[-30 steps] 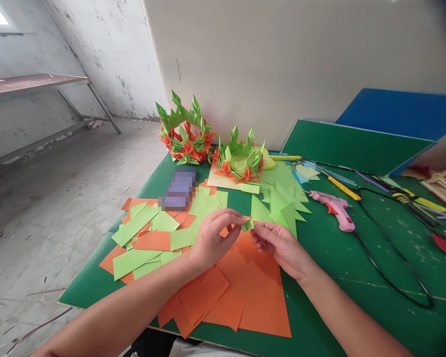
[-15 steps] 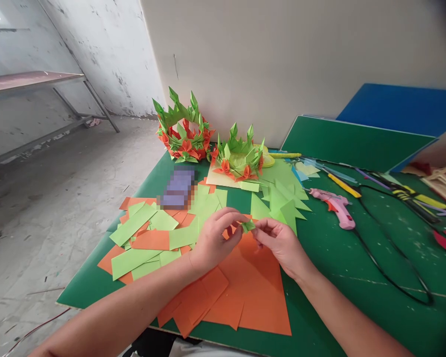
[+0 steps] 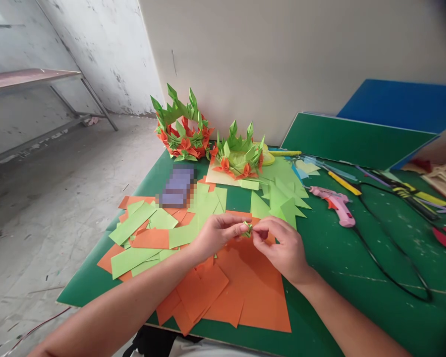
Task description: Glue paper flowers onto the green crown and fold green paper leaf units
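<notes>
Against half a second ago, our left hand [image 3: 217,233] is laying its thumb over the small folded green paper [image 3: 248,229], and our right hand [image 3: 280,243] is curling in closer; we are judging this a tighter press on the creases. Both hands are pinching the piece above the orange paper sheet [image 3: 263,302]. Our fingers are covering much of it, and pixelation is masking a purple object [image 3: 177,187] on the desk [image 3: 323,243].
</notes>
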`<state>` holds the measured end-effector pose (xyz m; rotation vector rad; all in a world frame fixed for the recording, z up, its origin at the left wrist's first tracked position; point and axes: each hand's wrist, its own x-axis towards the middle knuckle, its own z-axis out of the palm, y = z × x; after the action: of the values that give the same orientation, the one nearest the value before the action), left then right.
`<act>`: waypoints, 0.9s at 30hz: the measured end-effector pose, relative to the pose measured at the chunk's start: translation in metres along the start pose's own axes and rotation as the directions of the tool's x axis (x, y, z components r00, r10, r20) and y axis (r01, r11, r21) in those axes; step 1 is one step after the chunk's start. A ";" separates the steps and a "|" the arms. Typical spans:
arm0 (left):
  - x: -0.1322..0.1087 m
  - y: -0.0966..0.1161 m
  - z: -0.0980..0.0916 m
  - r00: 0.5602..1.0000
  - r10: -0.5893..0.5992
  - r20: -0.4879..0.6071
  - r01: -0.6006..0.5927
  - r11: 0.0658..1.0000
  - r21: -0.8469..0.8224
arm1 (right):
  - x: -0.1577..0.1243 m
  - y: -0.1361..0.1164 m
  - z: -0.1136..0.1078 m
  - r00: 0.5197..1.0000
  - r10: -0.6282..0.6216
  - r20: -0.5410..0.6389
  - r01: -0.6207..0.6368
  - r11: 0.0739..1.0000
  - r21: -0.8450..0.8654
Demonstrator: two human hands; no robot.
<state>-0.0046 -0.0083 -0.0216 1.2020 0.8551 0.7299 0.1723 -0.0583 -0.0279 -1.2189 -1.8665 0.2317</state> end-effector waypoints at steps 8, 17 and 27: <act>-0.002 -0.007 0.002 1.000 -0.016 0.023 0.012 0.989 0.151 | -0.002 0.009 -0.004 0.888 -0.440 0.133 0.459 0.832 -0.310; -0.004 -0.003 0.001 0.996 -0.048 -0.081 0.049 0.999 0.013 | 0.003 0.001 0.001 0.947 -0.308 0.092 0.320 0.931 -0.177; -0.004 0.002 0.002 0.998 -0.053 0.012 0.055 0.966 -0.254 | 0.000 0.008 0.001 0.925 0.379 0.036 -0.373 0.881 0.292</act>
<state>-0.0049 -0.0122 -0.0192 0.9480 0.7612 0.7664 0.1767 -0.0542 -0.0336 -1.3553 -1.4944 0.6826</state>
